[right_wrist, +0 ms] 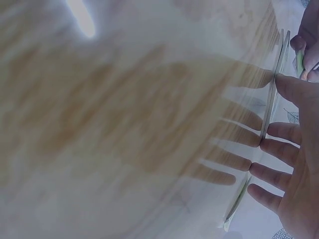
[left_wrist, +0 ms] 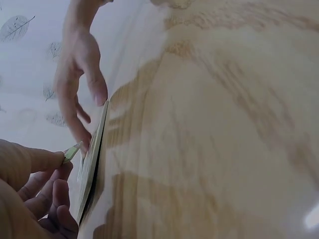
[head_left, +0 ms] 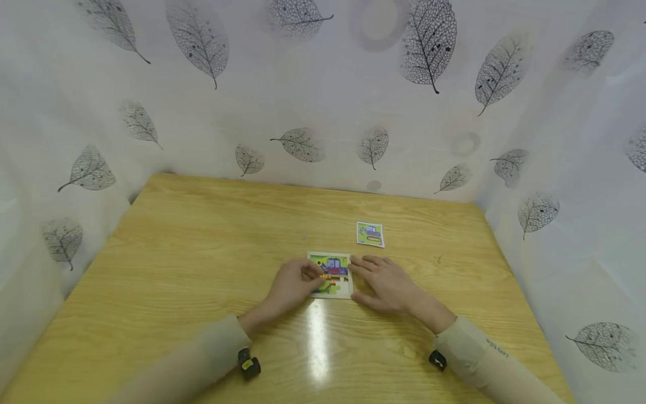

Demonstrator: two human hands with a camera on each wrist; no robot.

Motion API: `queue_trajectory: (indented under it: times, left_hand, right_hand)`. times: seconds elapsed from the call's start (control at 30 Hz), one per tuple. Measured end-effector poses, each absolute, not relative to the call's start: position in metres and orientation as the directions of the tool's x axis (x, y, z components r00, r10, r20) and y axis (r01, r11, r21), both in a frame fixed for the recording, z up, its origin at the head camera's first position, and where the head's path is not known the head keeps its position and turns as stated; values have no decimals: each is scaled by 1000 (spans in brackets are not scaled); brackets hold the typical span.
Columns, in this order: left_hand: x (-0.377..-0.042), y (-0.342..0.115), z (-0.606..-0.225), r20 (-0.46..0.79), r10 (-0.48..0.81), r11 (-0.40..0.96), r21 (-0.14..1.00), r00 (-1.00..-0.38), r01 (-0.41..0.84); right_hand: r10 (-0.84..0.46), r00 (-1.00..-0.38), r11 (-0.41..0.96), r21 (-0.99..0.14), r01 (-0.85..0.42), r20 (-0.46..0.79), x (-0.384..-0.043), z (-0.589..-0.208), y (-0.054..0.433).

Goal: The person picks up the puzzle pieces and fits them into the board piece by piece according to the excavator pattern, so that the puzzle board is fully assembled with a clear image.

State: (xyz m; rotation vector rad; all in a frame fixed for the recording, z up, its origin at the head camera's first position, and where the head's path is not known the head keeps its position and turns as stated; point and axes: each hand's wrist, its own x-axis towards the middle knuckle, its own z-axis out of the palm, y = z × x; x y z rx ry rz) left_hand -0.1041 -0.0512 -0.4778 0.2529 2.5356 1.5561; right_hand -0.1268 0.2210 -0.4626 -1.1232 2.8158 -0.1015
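Note:
A small framed jigsaw puzzle [head_left: 345,288] with a purple-and-blue vehicle picture lies flat between the hands. Its lower right part shows pale, bare backing. My left hand [head_left: 292,285] is over the puzzle's left side and pinches a thin green puzzle piece [left_wrist: 72,152] between thumb and finger, tilted and slightly raised in the left wrist view. The piece's printed face is mostly hidden. Along the puzzle's right edge, my right hand [head_left: 387,285] rests with fingers extended and spread. In the right wrist view its fingertips [right_wrist: 259,172] touch or nearly touch the frame's edge [right_wrist: 272,102].
Behind the puzzle, slightly right, lies a square picture card [head_left: 370,234] with a similar vehicle. The wooden table [head_left: 202,235] is glossy and reflects a light in front of the puzzle. A leaf-patterned curtain [head_left: 323,101] stands around its back and sides.

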Motion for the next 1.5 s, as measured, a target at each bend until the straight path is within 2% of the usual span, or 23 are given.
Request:
queue_trajectory:
  times: [0.3,0.73,1.03,1.3,1.5]
  left_hand:
    - [-106,-33,-479,25,297,487,856,-955,174]
    - [-109,-17,-476,-47,307,588,795,-951,151]
    - [-114,-14,-478,-26,345,674,703,-938,229]
    - [-120,-12,-477,-36,396,685,676,-918,269]
    - [-122,-18,-475,-4,475,721,575,-880,386]
  right_hand:
    - [-687,-722,726,-111,-678,-82,-126,-463,221]
    - [-689,-720,724,-116,-680,-79,-126,-464,221]
    - [-694,-718,720,-101,-687,-60,-127,-465,222]
    - [-692,-719,721,-109,-685,-60,-127,-466,223]
    - [-692,-719,721,-106,-685,-61,-127,-467,223]
